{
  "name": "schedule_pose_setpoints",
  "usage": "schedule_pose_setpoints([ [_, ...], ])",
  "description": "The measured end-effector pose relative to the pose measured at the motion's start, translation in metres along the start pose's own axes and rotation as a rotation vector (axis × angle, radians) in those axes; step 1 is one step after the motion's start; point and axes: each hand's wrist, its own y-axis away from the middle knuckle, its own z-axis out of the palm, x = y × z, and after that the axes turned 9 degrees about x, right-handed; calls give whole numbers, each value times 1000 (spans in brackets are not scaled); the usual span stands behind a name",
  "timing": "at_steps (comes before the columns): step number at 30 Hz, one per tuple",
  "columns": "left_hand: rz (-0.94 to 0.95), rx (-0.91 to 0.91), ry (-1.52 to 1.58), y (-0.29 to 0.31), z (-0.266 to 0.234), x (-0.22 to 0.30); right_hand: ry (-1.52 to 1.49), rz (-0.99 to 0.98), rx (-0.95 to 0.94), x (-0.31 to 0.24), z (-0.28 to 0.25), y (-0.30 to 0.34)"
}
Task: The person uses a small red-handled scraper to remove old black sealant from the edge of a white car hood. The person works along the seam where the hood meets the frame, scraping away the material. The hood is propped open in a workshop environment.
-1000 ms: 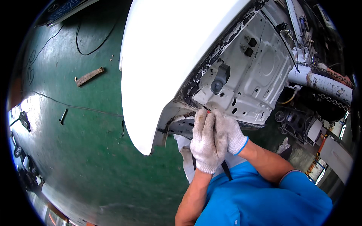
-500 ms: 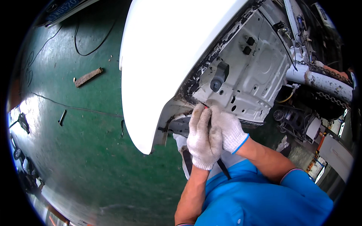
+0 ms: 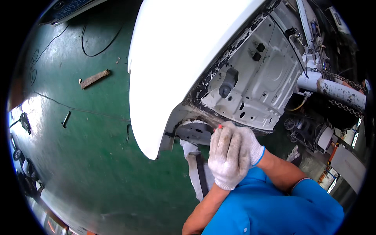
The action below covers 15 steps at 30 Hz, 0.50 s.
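Note:
My left hand [image 3: 224,160], in a white knit glove, is closed and pressed against my right hand [image 3: 249,144], also gloved and closed. A small red bit [image 3: 220,126] shows at the left fingertips; the rest of what they hold is hidden. The right hand's fingers lie mostly behind the left. Both hands are just off the near edge of a car body's bare grey metal panel [image 3: 270,76], by the curved wheel-arch metal [image 3: 194,131]. The panel has several holes and black plugs. Left of it runs a white outer body panel [image 3: 168,62], with chipped dark paint along the seam.
A white metal beam [image 3: 337,88] with a chain [image 3: 346,109] stands at the right. On the green floor [image 3: 90,156] lie a wooden block [image 3: 95,79], a short metal tool [image 3: 66,120] and dark cables [image 3: 96,55]. Another car's front [image 3: 70,11] shows at top left.
Both hands have drawn back from the metal corner, toward me and slightly right, still held together. More of the wheel-arch metal now shows.

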Motion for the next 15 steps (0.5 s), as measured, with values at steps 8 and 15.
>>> schedule_pose_setpoints([
  [8, -105, 11, -86, -10, 27, -13, 272, -283, -103, 48, -1, -20],
  [15, -106, 103, -31, -5, 34, -5, 466, -214, -124, 26, -29, -26],
])
